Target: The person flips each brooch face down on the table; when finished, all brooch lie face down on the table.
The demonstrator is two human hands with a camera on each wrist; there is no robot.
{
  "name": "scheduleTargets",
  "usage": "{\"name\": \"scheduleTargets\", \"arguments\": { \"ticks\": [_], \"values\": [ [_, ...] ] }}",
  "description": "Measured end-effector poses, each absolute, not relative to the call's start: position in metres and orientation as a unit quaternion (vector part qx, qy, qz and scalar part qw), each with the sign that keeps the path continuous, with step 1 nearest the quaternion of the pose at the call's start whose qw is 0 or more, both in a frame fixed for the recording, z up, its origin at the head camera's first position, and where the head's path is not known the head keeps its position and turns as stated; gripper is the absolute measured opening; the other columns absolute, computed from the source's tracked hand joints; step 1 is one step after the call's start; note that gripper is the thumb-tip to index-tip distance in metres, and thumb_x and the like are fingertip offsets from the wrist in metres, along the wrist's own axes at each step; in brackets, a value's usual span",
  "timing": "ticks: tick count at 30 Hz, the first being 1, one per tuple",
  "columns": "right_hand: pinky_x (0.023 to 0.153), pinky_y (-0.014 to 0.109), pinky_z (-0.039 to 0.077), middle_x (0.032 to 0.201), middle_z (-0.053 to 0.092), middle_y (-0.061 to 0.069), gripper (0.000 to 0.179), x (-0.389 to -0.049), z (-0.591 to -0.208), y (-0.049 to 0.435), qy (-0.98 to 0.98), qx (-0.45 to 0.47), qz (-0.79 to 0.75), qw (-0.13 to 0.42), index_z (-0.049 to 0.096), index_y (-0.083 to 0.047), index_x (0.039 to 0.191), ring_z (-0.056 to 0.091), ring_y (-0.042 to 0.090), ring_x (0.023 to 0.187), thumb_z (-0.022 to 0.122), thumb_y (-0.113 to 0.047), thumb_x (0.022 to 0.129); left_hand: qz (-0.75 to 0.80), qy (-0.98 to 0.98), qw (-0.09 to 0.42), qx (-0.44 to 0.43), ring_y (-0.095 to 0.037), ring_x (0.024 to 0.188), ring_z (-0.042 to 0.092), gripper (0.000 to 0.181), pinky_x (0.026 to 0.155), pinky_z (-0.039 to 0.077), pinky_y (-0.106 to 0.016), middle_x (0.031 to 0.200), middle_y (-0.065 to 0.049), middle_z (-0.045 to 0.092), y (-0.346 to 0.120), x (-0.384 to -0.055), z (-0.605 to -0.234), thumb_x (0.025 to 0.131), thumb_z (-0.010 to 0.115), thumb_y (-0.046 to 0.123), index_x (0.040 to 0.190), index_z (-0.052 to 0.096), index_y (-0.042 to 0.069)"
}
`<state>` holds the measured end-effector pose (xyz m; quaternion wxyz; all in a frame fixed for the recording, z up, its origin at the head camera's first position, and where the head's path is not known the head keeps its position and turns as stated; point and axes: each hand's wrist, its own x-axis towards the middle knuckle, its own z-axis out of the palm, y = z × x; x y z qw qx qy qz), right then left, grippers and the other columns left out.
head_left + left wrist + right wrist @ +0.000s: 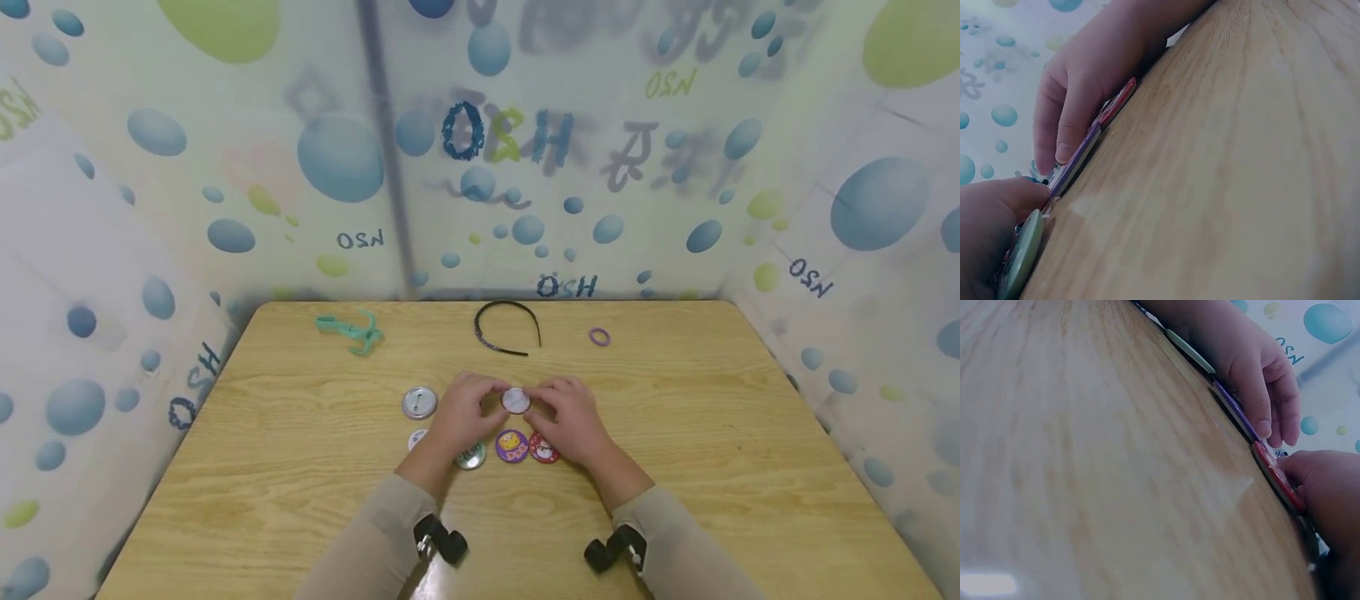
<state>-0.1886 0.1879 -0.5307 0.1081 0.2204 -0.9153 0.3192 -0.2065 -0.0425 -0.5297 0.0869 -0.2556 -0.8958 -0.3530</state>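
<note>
A small round badge [515, 400] with a pale, whitish face is between both hands in the head view. My left hand [463, 410] pinches its left edge with thumb and index finger, while my right hand [570, 418] pinches its right edge. Just below lie a purple badge [512, 447] with a yellow figure and a red badge [543, 450], the latter partly under the right hand. A green-rimmed badge [472, 456] and a white badge [416, 438] are partly covered by the left hand and wrist. Left of that hand, a silver badge [419, 402] lies with its pin side up.
Along the back of the wooden table [712, 500] lie a green claw hair clip [352, 332], a black headband [480, 327] and a small purple ring [599, 337]. Patterned walls [525, 267] enclose the table at the back and both sides.
</note>
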Motion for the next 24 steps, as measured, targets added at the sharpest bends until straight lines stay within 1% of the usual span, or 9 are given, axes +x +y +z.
{"name": "scheduleTargets", "arguments": {
  "ticks": [3,5,8,13,18,21,24],
  "values": [
    [0.102,0.054,0.042,0.112,0.076,0.002,0.027,-0.189,-0.529,0.19,-0.907,0.205,0.353,0.105,0.08,-0.013,0.119,0.059,0.028,0.114,0.084,-0.021,0.094,-0.364,-0.891,0.085,-0.256,-0.02,0.109,0.063,0.031,0.098,0.05,-0.04,0.115,0.0,0.078,-0.041,-0.208,-0.53,0.09,0.085,0.022,0.12,0.079,0.015],
    [0.1,0.051,0.043,0.111,0.077,0.001,0.024,-0.189,-0.529,0.191,-0.9,0.201,0.371,0.113,0.08,-0.012,0.117,0.06,0.025,0.11,0.084,-0.017,0.093,-0.373,-0.885,0.09,-0.262,-0.02,0.107,0.063,0.03,0.097,0.05,-0.041,0.114,0.0,0.078,-0.04,-0.209,-0.532,0.09,0.084,0.022,0.119,0.079,0.014],
    [0.095,0.047,0.044,0.106,0.077,0.0,0.023,-0.19,-0.53,0.19,-0.89,0.21,0.38,0.14,0.081,-0.011,0.113,0.06,0.022,0.102,0.084,-0.012,0.091,-0.38,-0.879,0.102,-0.269,-0.021,0.107,0.065,0.029,0.097,0.051,-0.042,0.113,-0.001,0.077,-0.044,-0.21,-0.534,0.09,0.082,0.019,0.118,0.079,0.012],
    [0.087,0.045,0.045,0.099,0.076,0.003,0.018,-0.195,-0.529,0.185,-0.863,0.236,0.399,0.199,0.082,-0.007,0.106,0.06,0.025,0.094,0.084,-0.007,0.088,-0.38,-0.872,0.135,-0.277,-0.024,0.106,0.068,0.027,0.1,0.051,-0.045,0.111,-0.004,0.078,-0.05,-0.213,-0.529,0.09,0.081,0.014,0.117,0.079,0.009],
    [0.089,0.047,0.046,0.1,0.076,0.003,0.018,-0.195,-0.529,0.189,-0.863,0.227,0.396,0.218,0.082,-0.008,0.104,0.061,0.027,0.098,0.084,-0.007,0.086,-0.357,-0.878,0.14,-0.286,-0.026,0.108,0.068,0.027,0.102,0.05,-0.045,0.113,-0.005,0.078,-0.045,-0.212,-0.525,0.09,0.082,0.016,0.117,0.079,0.01],
    [0.09,0.048,0.047,0.101,0.076,0.004,0.02,-0.193,-0.529,0.194,-0.872,0.213,0.384,0.216,0.082,-0.008,0.105,0.062,0.028,0.099,0.084,-0.009,0.086,-0.336,-0.885,0.144,-0.287,-0.027,0.11,0.068,0.027,0.103,0.049,-0.045,0.114,-0.005,0.078,-0.038,-0.21,-0.525,0.09,0.082,0.018,0.116,0.079,0.01],
    [0.092,0.049,0.048,0.1,0.076,0.004,0.019,-0.19,-0.53,0.2,-0.881,0.2,0.371,0.213,0.082,-0.007,0.105,0.063,0.029,0.099,0.085,-0.01,0.087,-0.32,-0.892,0.135,-0.29,-0.028,0.113,0.066,0.029,0.104,0.049,-0.046,0.117,-0.006,0.077,-0.027,-0.206,-0.527,0.091,0.081,0.023,0.117,0.078,0.012]
  ]
}}
